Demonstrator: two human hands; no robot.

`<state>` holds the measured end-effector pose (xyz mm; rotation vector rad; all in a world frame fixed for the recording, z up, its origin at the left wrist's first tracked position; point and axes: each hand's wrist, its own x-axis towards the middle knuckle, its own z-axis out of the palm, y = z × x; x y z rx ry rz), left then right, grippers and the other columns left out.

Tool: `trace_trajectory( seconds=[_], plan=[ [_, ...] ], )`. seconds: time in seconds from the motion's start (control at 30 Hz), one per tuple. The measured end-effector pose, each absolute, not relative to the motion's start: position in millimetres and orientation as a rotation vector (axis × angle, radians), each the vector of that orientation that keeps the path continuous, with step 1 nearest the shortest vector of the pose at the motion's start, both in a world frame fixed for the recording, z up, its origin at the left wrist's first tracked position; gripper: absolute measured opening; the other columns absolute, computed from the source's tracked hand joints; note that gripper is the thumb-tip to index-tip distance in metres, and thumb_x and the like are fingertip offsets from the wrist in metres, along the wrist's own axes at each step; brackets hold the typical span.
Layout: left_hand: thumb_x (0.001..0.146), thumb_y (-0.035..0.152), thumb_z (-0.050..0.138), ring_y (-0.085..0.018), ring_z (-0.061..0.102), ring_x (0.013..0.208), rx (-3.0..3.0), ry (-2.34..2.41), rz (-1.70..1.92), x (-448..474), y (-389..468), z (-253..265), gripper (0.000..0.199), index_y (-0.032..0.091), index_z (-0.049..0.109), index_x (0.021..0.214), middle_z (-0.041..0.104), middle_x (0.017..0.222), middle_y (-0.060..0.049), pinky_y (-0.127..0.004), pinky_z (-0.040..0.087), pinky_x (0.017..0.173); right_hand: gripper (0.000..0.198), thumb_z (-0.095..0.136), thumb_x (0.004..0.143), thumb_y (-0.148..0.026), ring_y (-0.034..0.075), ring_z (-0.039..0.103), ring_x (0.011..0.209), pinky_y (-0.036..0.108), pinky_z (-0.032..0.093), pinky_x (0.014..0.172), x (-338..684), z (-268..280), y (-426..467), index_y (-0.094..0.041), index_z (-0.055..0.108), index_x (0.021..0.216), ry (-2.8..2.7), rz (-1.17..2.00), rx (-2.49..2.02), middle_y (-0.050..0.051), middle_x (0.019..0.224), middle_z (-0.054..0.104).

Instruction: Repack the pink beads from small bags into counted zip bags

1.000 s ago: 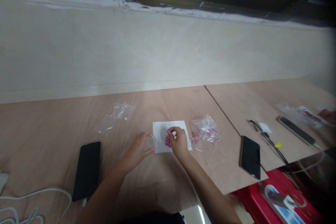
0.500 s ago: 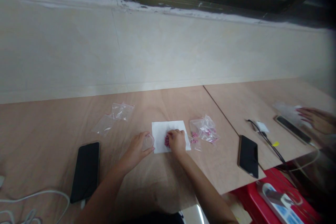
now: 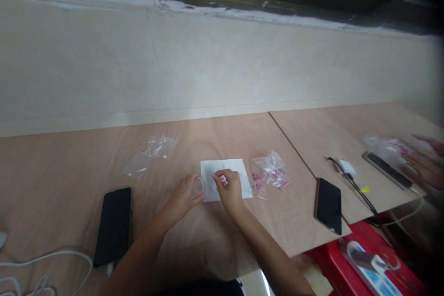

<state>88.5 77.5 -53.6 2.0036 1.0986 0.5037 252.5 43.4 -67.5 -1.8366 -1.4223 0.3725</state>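
Note:
My left hand (image 3: 184,195) is closed around a small clear round container (image 3: 198,187), its mouth facing up at the left edge of a white sheet of paper (image 3: 245,190). Over that sheet is my right hand (image 3: 230,193), with thumb and fingertips pinched together close to the container. Whatever the pinch holds is too small to make out. Pink beads (image 3: 224,180) show on the paper in the gap of my right hand, which hides part of them. To the right lies a clear plastic bag (image 3: 273,169) with more pink beads in and beside it.
Clear plastic bags (image 3: 161,147) lie at the back left. A black phone (image 3: 114,226) with a white cable (image 3: 65,253) is at the left, another phone (image 3: 328,206) at the right. Further right, another person's blurred hand (image 3: 421,162) is near plastic and a third device (image 3: 387,169).
My right hand has shifted slightly left from the bead pile toward the container, fingers still pinched. My left hand tips the container slightly. The other person's hand at the right has moved.

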Motion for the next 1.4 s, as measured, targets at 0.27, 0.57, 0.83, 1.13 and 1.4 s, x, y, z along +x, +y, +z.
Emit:
trace_trajectory(
  seconds=[0.27,0.57,0.83,1.13,1.4],
  plan=[
    [0.069,0.023,0.065,-0.025,0.052,0.103,2.049,1.103,0.505,88,78,-56,0.043,0.019,0.047,0.108,0.057,0.108,-0.009,-0.042,0.041,0.091,0.024,0.046,0.086,-0.027,0.019,0.053,0.077,0.033,0.033,0.078,261,-71,35,-0.018,0.068,0.081,-1.418,0.334,-1.941,0.006,0.079,0.065],
    [0.070,0.025,0.064,-0.026,0.052,0.103,2.005,1.127,0.541,87,78,-53,0.042,0.019,0.049,0.108,0.057,0.109,-0.010,-0.043,0.041,0.092,0.018,0.052,0.079,-0.018,0.023,0.051,0.077,0.034,0.033,0.072,295,-81,39,-0.017,0.067,0.069,-1.453,0.136,-2.249,0.010,0.074,0.066],
    [0.072,0.022,0.061,-0.025,0.052,0.105,2.034,1.075,0.533,92,77,-57,0.042,0.016,0.046,0.111,0.056,0.111,-0.011,-0.041,0.040,0.093,0.026,0.046,0.085,-0.031,0.018,0.054,0.077,0.029,0.037,0.071,234,-44,36,-0.021,0.068,0.076,-1.517,0.526,-1.673,0.004,0.075,0.066],
    [0.072,0.026,0.063,-0.025,0.051,0.105,2.027,1.156,0.492,83,80,-52,0.042,0.019,0.046,0.111,0.055,0.111,-0.010,-0.042,0.040,0.092,0.018,0.052,0.076,-0.012,0.022,0.052,0.081,0.032,0.034,0.073,290,-82,22,-0.017,0.069,0.078,-1.580,0.245,-2.237,0.009,0.081,0.065],
    [0.071,0.026,0.064,-0.026,0.051,0.104,1.989,1.129,0.543,82,79,-53,0.040,0.019,0.049,0.107,0.057,0.108,-0.009,-0.043,0.039,0.092,0.013,0.056,0.075,-0.014,0.023,0.052,0.078,0.032,0.034,0.070,298,-89,22,-0.018,0.067,0.071,-1.614,0.161,-2.292,0.009,0.077,0.065]
  ],
)
